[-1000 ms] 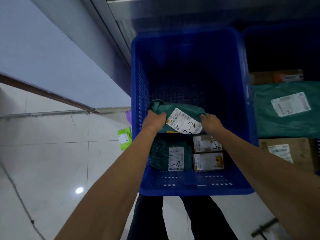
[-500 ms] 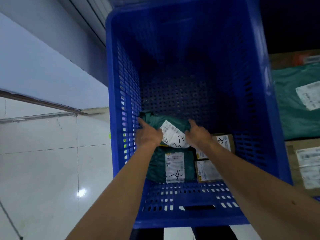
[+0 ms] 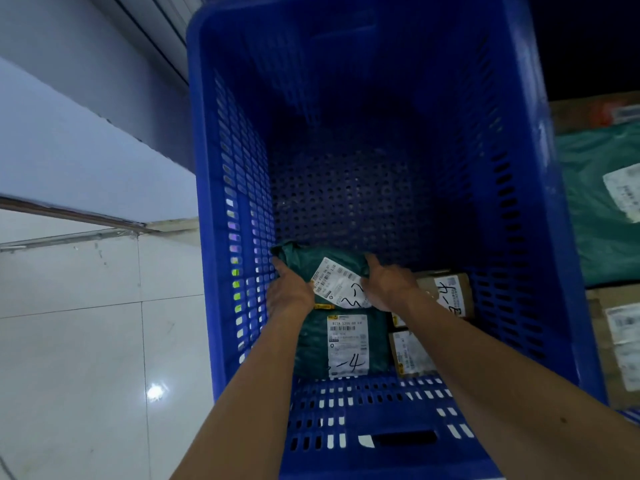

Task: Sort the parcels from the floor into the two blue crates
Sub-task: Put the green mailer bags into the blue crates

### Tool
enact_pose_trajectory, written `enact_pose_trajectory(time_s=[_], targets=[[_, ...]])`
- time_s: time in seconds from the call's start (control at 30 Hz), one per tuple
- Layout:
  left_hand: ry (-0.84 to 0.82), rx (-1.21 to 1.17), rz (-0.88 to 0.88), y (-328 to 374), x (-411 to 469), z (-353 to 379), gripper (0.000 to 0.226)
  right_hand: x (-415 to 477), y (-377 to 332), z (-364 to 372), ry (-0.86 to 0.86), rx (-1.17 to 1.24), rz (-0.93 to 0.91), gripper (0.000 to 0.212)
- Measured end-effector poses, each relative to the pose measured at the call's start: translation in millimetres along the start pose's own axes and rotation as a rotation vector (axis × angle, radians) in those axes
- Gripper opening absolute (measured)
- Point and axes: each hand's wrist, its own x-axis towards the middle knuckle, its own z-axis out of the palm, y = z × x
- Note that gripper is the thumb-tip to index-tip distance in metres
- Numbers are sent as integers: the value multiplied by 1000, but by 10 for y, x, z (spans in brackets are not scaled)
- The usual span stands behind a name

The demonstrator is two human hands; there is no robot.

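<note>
Green parcel (image 3: 334, 266) is settling onto the bottom of the blue crate (image 3: 519, 174) by its left wall, lower than a second ago, my left hand (image 3: 289, 295) and right hand (image 3: 389, 286) still gripping its ends with curled fingers (image 3: 373, 264), so releasing looks next.

The green parcel (image 3: 302, 258) now sits deeper in the crate (image 3: 235, 150).

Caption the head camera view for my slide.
Left hand and right hand hold a green parcel deep inside the blue crate.
</note>
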Motion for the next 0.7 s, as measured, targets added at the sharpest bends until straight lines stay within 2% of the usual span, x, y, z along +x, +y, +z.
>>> enact_pose_trajectory(time_s=[0.1,0.23,0.33,0.43,0.5,0.7], targets=[[12,49,-2,53,-90,-70,98,-37,-29,-50,-2,-15,17,61],[-13,57,-13,40,-258,-165,95,-304,-90,-222,90,-79,31,64],[-118,67,40,63,-489,-337,89,-596,-148,-384,167,-39,46,68],[-210,86,158,140,-793,-586,75,-893,-236,-619,207,69,53,63],[-198,69,235,166,-1018,-788,62,-1150,-296,-802,211,89,28,59],[-54,-75,342,135,-1791,-1460,44,-1906,-453,-1243,251,129,-43,54]])
